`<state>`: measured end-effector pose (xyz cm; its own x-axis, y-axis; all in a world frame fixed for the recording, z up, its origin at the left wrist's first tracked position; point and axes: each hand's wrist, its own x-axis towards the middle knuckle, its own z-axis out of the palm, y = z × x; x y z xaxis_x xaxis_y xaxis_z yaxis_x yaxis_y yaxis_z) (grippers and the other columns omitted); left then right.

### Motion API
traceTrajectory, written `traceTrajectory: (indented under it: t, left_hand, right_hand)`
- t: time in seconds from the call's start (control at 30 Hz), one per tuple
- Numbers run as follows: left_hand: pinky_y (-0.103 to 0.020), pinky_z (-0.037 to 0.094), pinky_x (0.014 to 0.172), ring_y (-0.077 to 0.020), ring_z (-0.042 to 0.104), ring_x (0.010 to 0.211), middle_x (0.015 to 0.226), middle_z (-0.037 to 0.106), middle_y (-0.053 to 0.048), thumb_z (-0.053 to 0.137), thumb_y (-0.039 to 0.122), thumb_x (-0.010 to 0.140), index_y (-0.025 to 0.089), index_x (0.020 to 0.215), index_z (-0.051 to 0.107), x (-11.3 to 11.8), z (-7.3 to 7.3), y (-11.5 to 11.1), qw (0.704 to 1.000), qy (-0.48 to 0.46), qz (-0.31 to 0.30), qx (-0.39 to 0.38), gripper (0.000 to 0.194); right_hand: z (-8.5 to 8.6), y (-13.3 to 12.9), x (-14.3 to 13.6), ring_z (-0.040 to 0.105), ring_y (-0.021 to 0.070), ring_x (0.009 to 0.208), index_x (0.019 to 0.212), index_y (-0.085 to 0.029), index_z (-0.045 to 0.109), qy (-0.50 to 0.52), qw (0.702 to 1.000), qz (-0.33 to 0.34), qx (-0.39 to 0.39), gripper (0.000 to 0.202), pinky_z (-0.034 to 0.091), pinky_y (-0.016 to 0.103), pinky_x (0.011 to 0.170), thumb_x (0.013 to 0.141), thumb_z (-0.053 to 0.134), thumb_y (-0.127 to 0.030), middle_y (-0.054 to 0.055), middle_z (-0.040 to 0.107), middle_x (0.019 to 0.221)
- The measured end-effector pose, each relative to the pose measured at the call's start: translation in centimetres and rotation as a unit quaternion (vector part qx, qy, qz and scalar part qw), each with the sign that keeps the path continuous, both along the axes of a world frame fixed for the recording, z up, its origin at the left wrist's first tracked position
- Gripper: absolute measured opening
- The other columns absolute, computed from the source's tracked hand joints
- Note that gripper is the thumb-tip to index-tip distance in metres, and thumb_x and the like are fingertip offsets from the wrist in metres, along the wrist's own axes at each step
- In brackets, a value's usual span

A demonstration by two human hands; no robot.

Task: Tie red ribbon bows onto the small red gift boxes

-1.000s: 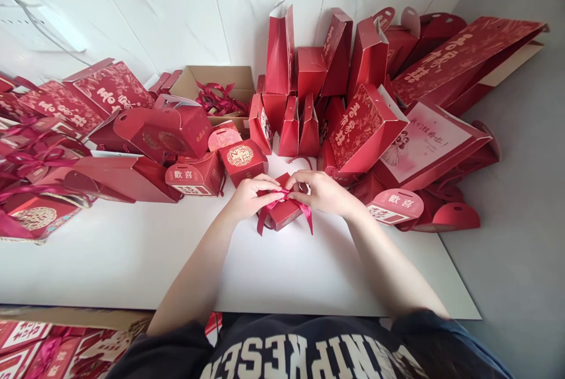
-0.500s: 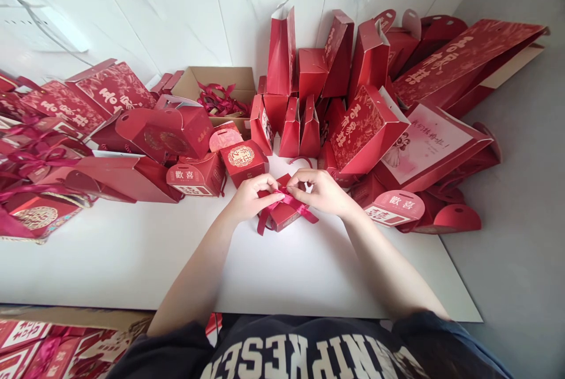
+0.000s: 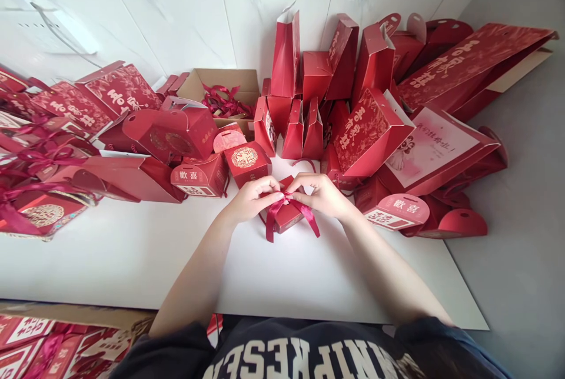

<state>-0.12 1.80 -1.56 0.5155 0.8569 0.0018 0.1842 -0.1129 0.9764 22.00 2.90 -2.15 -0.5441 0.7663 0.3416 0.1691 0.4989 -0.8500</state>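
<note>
The box sits on the white table, straight in front of the person and close under both hands. Its near end faces the person, turned a little to the right, and the body runs away beneath the fingers; the hands cover so much of it that its long axis is hard to judge. Across its top lies a ribbon, its two tails splayed toward the person, one to each side. The left hand pinches the ribbon between thumb and fingers at the middle, and the right hand does likewise just beside it. Beyond the left hand stands a gold-seal box; farther back, a carton holds loose ribbons. Red bags crowd the far right, near a tilted picture bag.
</note>
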Motion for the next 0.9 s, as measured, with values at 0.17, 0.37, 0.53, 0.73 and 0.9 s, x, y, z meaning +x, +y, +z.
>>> traceTrajectory:
  t: [0.17,0.37,0.53,0.73,0.9]
  left_hand:
    - [-0.029,0.047,0.081,-0.0162,0.065,0.087,0.098,0.068,-0.006,0.062,0.038,0.089,0.017,0.086,0.057,-0.1,-0.6,0.3,0.999,0.030,0.017,0.010,0.022]
    - [-0.027,0.047,0.075,-0.0140,0.062,0.078,0.091,0.067,-0.004,0.060,0.039,0.089,0.017,0.086,0.056,0.2,-0.6,0.2,1.000,0.021,0.017,0.007,0.023]
    - [-0.025,0.046,0.071,-0.0141,0.062,0.077,0.087,0.067,-0.004,0.060,0.040,0.090,0.017,0.086,0.055,0.3,-0.3,0.0,1.000,0.015,0.020,-0.005,0.024]
    - [-0.024,0.045,0.070,-0.0116,0.058,0.073,0.081,0.061,-0.001,0.060,0.037,0.090,0.017,0.086,0.054,0.2,-0.5,0.1,1.000,0.006,0.012,0.008,0.022]
    - [-0.027,0.046,0.077,-0.0142,0.060,0.082,0.088,0.061,-0.002,0.060,0.036,0.090,0.017,0.086,0.056,0.0,-0.7,0.1,0.999,0.006,-0.004,0.041,0.020]
  right_hand:
    - [-0.8,-0.1,0.1,0.064,0.0170,0.077,0.086,-0.022,0.072,0.012,0.999,0.009,0.044,0.012,0.050,0.032,0.074,0.092,0.062,-0.024,0.004,0.070,0.084]
    - [-0.1,-0.4,0.4,0.060,0.0155,0.073,0.089,-0.021,0.066,-0.024,0.998,0.030,0.047,0.010,0.049,0.031,0.073,0.093,0.058,-0.022,0.004,0.068,0.086]
    - [0.8,-0.9,0.4,0.056,0.0135,0.072,0.106,-0.019,0.058,-0.012,0.999,0.023,-0.022,0.016,0.048,0.028,0.069,0.092,0.060,-0.027,0.004,0.063,0.095]
    - [0.2,-0.8,-0.3,0.053,0.0131,0.070,0.105,-0.019,0.062,-0.024,0.999,-0.023,-0.016,0.023,0.048,0.028,0.069,0.086,0.070,-0.030,0.003,0.064,0.093]
    - [0.2,-0.9,-0.5,0.054,0.0141,0.075,0.113,-0.021,0.057,-0.017,0.999,-0.016,-0.046,0.032,0.049,0.029,0.072,0.085,0.070,-0.030,0.004,0.064,0.099]
